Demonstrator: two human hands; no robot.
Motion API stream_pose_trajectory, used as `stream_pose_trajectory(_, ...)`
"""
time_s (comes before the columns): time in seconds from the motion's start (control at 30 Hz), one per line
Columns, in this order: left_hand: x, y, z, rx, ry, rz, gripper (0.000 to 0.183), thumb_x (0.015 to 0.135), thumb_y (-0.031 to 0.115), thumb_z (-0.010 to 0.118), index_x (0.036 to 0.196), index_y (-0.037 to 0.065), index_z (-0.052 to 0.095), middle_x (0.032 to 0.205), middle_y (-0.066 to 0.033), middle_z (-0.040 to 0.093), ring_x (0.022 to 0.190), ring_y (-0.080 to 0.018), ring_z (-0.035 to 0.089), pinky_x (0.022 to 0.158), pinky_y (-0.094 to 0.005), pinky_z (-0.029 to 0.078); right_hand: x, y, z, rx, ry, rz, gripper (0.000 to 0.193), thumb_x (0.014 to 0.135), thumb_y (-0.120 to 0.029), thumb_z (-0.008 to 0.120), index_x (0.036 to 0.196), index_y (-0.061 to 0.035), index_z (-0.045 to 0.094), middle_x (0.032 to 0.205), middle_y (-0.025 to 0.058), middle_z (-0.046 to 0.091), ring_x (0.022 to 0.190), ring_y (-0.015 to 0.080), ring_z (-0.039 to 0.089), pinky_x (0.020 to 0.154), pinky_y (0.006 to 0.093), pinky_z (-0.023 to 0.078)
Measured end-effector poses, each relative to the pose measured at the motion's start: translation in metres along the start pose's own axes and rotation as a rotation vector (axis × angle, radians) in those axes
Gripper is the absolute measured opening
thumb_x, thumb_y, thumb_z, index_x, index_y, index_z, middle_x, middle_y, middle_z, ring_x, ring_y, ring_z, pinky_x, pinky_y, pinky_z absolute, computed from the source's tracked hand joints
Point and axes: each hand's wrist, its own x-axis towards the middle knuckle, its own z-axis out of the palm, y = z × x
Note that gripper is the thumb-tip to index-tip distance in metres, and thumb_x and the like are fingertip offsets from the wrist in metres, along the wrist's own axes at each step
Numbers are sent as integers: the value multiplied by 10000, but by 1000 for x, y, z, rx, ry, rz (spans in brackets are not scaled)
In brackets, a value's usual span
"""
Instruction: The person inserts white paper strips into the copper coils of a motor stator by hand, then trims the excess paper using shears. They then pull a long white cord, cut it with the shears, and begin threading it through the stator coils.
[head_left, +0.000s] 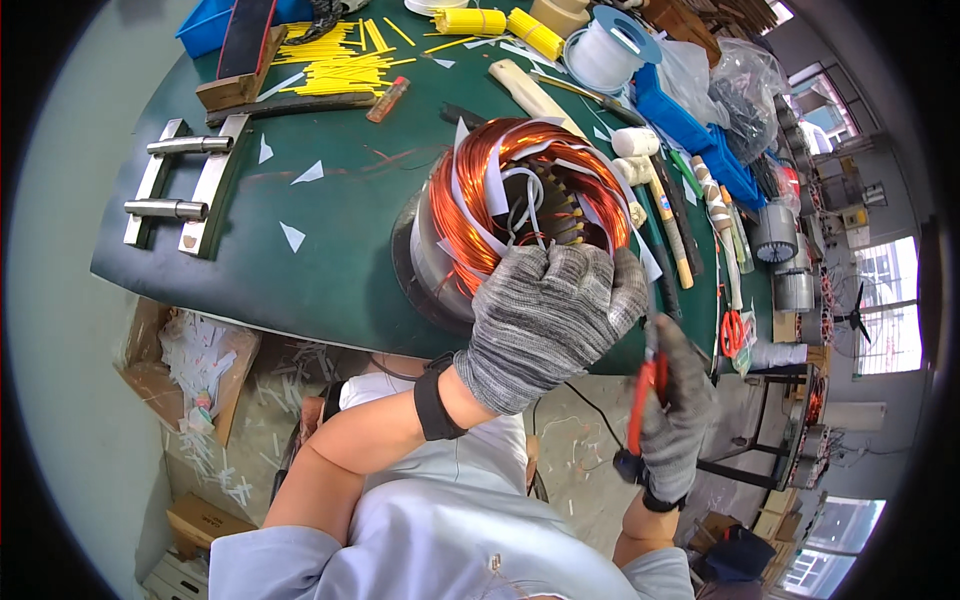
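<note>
left hand (545,320) gloved, gripping stator (520,205) near rim on green table (330,240), fingertips hidden | right hand (675,410) clasping red-handled pliers (648,385), tips hard to see | stator's lower body hidden by glove

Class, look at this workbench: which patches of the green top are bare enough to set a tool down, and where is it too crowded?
The widest free patch of the green bench top lies between the metal bracket and the copper-wound stator, with only paper scraps. The far edge, with yellow sleeves, and the right side, around the mallet and blue bins, are crowded.
</note>
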Motion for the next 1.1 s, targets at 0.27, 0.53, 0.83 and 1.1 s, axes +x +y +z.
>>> stream_pose_trajectory(0.27, 2, 0, 3, -46, 30, 2, 326, 695, 196, 545, 986, 52, 578, 764, -26, 524, 742, -165, 514, 580, -328, 413, 34, 3, 8, 80, -10, 73, 461, 745, -179, 651, 1186, -90, 554, 1156, 102, 571, 910, 239, 545, 827, 317, 432)
stream_pose_trajectory(0.53, 0, -4, 6, -38, 66, 25, 260, 661, 220, 545, 909, 173, 605, 723, 12, 474, 642, -144, 461, 515, -322, 369, 66, 6, -19, -389, -135, -219, 559, 671, -103, 656, 1208, -198, 538, 934, 141, 583, 855, 303, 580, 735, 371, 490)
stream_pose_trajectory(0.83, -2, -6, 11, -52, 121, 29, 253, 673, 248, 588, 908, 160, 621, 703, 18, 464, 664, -137, 469, 552, -304, 375, 138, -16, -57, -1004, -382, -730, 476, 731, -133, 618, 1185, -253, 547, 838, 78, 577, 628, 216, 589, 536, 319, 484)
stream_pose_trajectory(1.1, -2, -7, 7, -111, 66, 11, 255, 718, 296, 595, 918, 138, 614, 701, 18, 474, 680, -133, 481, 564, -306, 386, 148, -63, -47, -1312, -427, -877, 439, 814, -196, 567, 1245, -221, 487, 783, 56, 574, 612, 173, 583, 458, 314, 466)
